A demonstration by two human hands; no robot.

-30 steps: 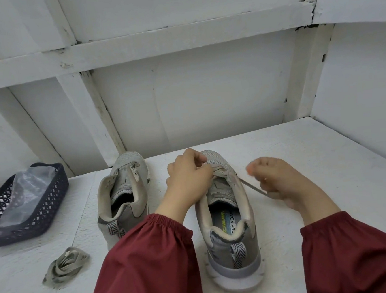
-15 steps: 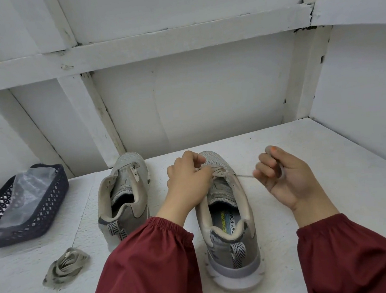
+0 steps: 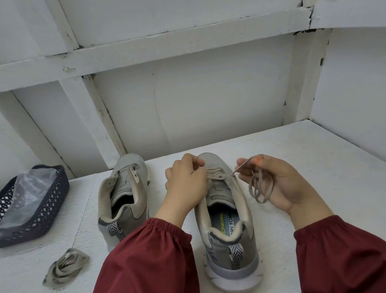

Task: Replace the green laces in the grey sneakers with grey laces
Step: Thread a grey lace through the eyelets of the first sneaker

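- Currently the step in hand appears to be threading the lace (image 3: pixel 216 176) through the front eyelets of the sneaker (image 3: pixel 228 239); only the rows nearest the toe are crossed.
- Sneaker position: flat on the table (image 3: pixel 316 159), heel toward the person, toe toward the wall. Its long axis runs straight away from the person.
- Left hand (image 3: pixel 185 182): fingers curled, resting on the left side of the front eyelet rows. What it pinches is hidden, so its hold cannot be confirmed.
- Right hand (image 3: pixel 274 183): just beside the sneaker's right side, palm turned up. The fingertips (image 3: pixel 256 160) pinch the lace end, and the slack hangs as loops across the curled fingers.
- Key relation: a short, taut run of lace leads from the right eyelet edge outward to the right hand. The next free eyelet on that side lies toward the heel, near the person. The right hand is nearer to it and already holds the tip.
- Judgement: the tip must turn back toward the sneaker's centre line to enter the eyelet. The looped slack may snag if it is not let out first.
- Second sneaker (image 3: pixel 128 163): left of the first, parallel, no lace fitted.
- Other items: a lace bundle (image 3: pixel 66 267) lies near the front left; a basket (image 3: pixel 30 221) stands at far left.
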